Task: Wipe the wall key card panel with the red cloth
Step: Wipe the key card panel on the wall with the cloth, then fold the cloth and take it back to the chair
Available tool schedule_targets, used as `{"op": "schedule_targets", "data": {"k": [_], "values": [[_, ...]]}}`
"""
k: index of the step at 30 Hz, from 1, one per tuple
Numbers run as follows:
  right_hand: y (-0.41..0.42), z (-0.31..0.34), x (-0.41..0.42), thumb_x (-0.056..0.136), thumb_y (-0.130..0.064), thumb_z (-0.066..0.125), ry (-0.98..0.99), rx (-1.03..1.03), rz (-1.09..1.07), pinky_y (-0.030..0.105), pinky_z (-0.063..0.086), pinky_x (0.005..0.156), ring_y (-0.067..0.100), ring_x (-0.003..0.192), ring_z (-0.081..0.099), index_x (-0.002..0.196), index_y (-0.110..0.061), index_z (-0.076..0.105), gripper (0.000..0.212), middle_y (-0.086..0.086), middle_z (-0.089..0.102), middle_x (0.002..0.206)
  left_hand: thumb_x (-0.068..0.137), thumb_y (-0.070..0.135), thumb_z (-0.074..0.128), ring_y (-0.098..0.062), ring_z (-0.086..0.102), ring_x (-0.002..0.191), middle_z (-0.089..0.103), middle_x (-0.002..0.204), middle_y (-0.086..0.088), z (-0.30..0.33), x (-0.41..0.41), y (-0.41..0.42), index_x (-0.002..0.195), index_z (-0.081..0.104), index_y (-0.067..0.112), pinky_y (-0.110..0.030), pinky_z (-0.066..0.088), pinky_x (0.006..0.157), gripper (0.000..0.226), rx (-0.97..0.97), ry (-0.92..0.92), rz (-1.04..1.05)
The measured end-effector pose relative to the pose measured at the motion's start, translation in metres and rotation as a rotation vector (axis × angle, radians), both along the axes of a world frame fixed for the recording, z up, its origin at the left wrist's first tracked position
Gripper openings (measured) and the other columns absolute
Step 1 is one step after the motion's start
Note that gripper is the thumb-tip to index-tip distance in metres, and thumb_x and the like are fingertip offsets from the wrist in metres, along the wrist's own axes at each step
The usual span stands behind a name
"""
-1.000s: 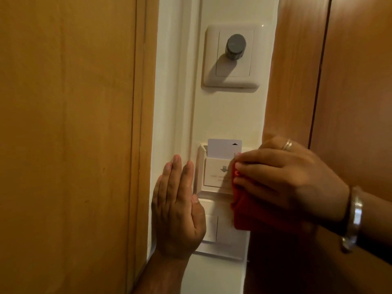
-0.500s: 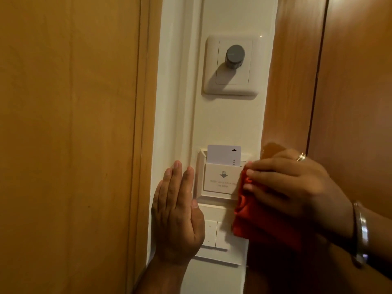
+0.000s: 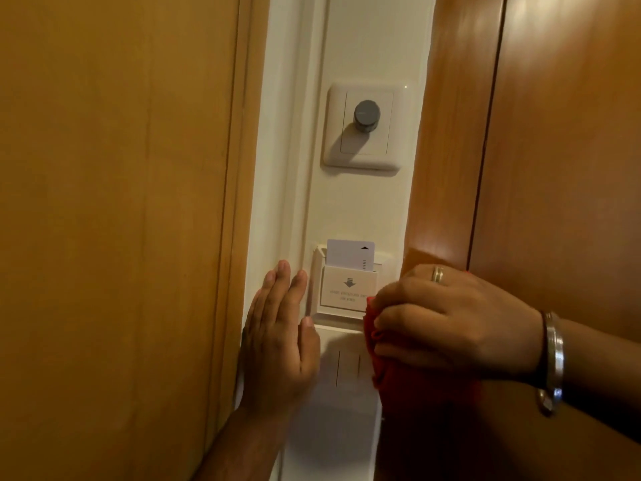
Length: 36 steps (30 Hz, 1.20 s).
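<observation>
The white key card panel (image 3: 347, 289) is set in the narrow white wall strip, with a white card (image 3: 350, 255) standing in its slot. My right hand (image 3: 451, 321), wearing a ring and a metal bangle, is shut on the bunched red cloth (image 3: 409, 380) and presses it against the panel's lower right corner and the switch plate below. My left hand (image 3: 281, 338) lies flat on the wall just left of the panel, fingers straight and together, holding nothing.
A white dimmer plate with a grey knob (image 3: 366, 116) sits higher on the wall. A white light switch plate (image 3: 343, 369) lies directly under the card panel. Wooden panels flank the strip on the left (image 3: 121, 237) and right (image 3: 555, 168).
My right hand and the red cloth have slid down from the panel's right edge to its lower right corner. The view has tilted upward. My left hand stays flat on the wall.
</observation>
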State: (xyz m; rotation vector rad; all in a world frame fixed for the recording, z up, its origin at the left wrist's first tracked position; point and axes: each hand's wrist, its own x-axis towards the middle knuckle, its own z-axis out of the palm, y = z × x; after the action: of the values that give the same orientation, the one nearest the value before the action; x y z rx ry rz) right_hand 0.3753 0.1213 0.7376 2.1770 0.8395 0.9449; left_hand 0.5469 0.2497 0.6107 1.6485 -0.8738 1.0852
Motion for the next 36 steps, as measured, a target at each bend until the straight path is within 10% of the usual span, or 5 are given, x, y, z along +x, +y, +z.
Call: {"op": "schedule_targets", "data": {"k": [7, 14, 19, 24, 36], "values": [[0.023, 0.003, -0.023, 0.083, -0.044, 0.053, 0.000, 0.129, 0.039, 0.016, 0.047, 0.059, 0.017, 0.075, 0.061, 0.101, -0.015, 0.039, 0.037, 0.011, 0.063, 0.095, 0.095, 0.042, 0.041, -0.002, 0.060, 0.117, 0.066, 0.125, 0.011, 0.052, -0.069, 0.029, 0.129, 0.059, 0.025, -0.017, 0.053, 0.092, 0.042, 0.005, 0.035, -0.393], [0.030, -0.002, -0.041, 0.079, -0.050, 0.056, -0.004, 0.231, 0.000, 0.013, 0.048, 0.058, 0.010, 0.075, 0.057, 0.098, -0.017, 0.040, 0.041, 0.007, 0.059, 0.096, 0.087, 0.045, 0.050, -0.014, 0.071, 0.077, 0.071, 0.075, 0.002, 0.060, -0.099, 0.032, 0.085, 0.072, 0.018, -0.026, 0.058, 0.067, 0.035, 0.166, 0.592, -1.005], [0.020, -0.002, -0.066, 0.068, -0.075, 0.054, 0.081, 0.440, -0.160, 0.013, 0.044, 0.082, 0.006, 0.098, 0.051, 0.117, -0.019, 0.039, 0.077, 0.000, 0.054, 0.116, 0.086, 0.042, 0.057, -0.017, 0.072, 0.077, 0.075, 0.081, -0.003, 0.061, -0.105, 0.028, 0.091, 0.075, 0.019, -0.029, 0.056, 0.066, 0.030, 0.106, 0.569, -0.992], [-0.004, 0.008, -0.100, 0.088, -0.048, 0.053, 0.354, 0.779, -0.285, 0.022, 0.053, 0.071, -0.002, 0.091, 0.061, 0.122, -0.030, 0.050, 0.038, -0.018, 0.063, 0.104, 0.082, 0.040, 0.060, -0.018, 0.073, 0.084, 0.077, 0.090, -0.005, 0.077, -0.122, 0.022, 0.100, 0.073, 0.018, -0.028, 0.059, 0.072, 0.031, 0.040, 0.559, -0.983], [-0.084, 0.058, -0.216, 0.080, -0.027, 0.071, 0.249, 0.709, -0.533, 0.010, 0.046, 0.064, -0.007, 0.077, 0.061, 0.101, -0.034, 0.069, 0.022, -0.019, 0.068, 0.085, 0.081, 0.039, 0.074, -0.009, 0.067, 0.085, 0.075, 0.093, 0.009, 0.165, -0.217, -0.068, 0.103, 0.074, 0.028, -0.037, 0.057, 0.077, 0.025, 0.855, -0.127, -0.364]]}}
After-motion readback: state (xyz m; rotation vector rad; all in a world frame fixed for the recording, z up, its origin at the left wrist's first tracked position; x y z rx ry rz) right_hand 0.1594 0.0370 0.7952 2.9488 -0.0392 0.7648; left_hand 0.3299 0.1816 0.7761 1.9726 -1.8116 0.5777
